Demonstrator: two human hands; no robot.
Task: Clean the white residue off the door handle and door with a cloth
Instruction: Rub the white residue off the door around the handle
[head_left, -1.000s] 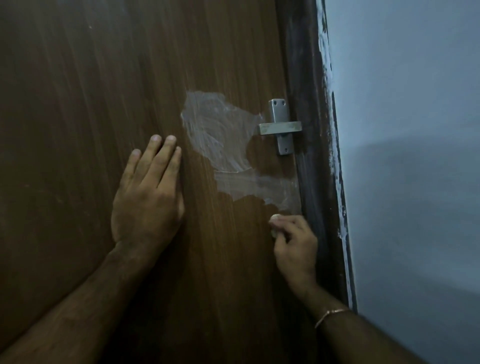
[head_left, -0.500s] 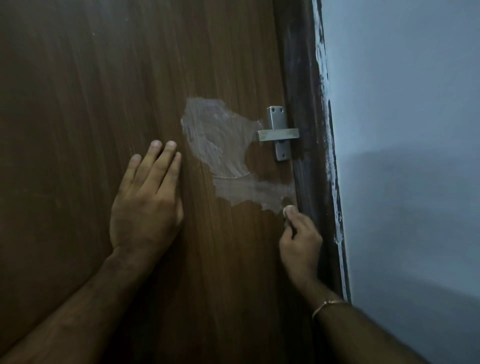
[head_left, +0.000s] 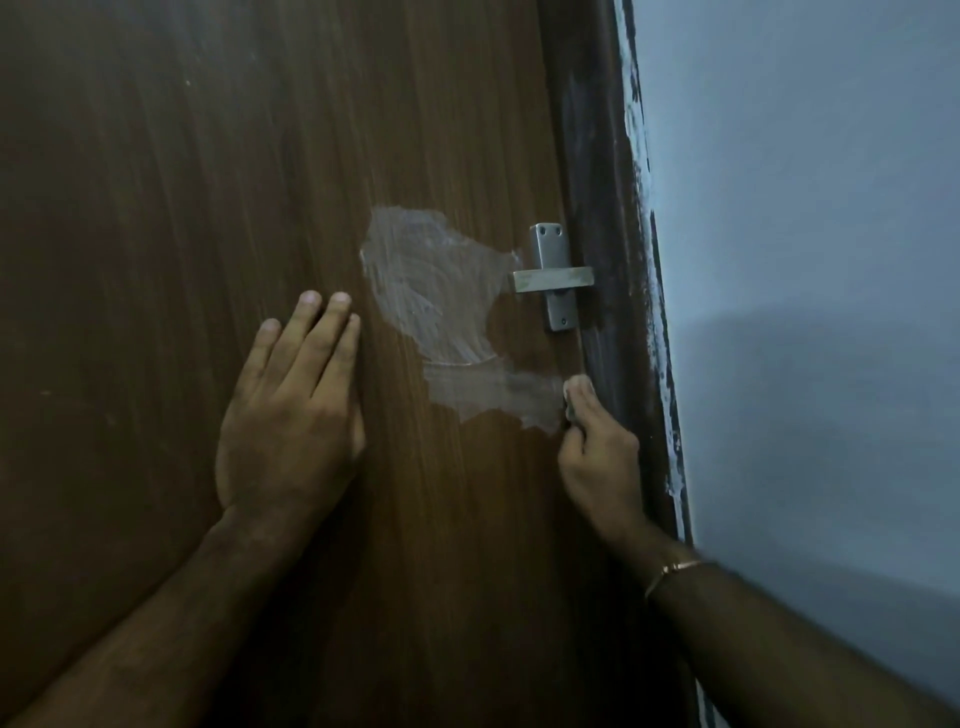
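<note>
A brown wooden door fills the left and middle of the head view. A patch of white residue spreads over it, left of and below the grey metal door handle. My left hand lies flat on the door with straight fingers, just left of the residue. My right hand pinches a small pale cloth and presses it on the door at the residue's lower right end, below the handle. Most of the cloth is hidden in the fingers.
A dark door frame with white smears along its right edge runs down beside the handle. To its right stands a pale blue wall. A thin bracelet sits on my right wrist.
My right hand with the cloth has moved right and up along the lower edge of the residue, towards the door's edge. My left hand has stayed flat on the door.
</note>
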